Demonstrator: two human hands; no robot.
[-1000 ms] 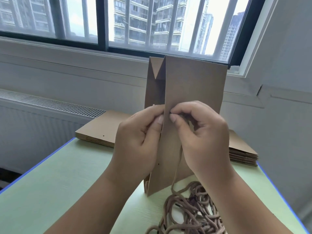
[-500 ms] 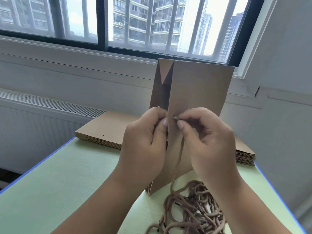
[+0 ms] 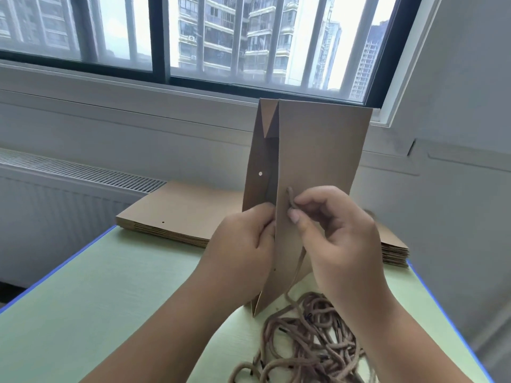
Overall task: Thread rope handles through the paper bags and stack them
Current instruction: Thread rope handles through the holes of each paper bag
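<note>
Brown paper bag (image 3: 318, 150), upright, hole-punched

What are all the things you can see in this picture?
paper bag: one, brown, held upright at the table's middle
rope: one, brown, at the bag's front panel, trailing down to the table
pile of ropes: one tangled heap, brown with black tips, near right of the table
stack of flat bags: one stack, brown, far end of the table
table: one, light green with blue edge
vent grille: one, white, left under the window
window: one, dark frame, along the back wall
left hand: one, grips the bag's edge
right hand: one, pinches the rope
</note>
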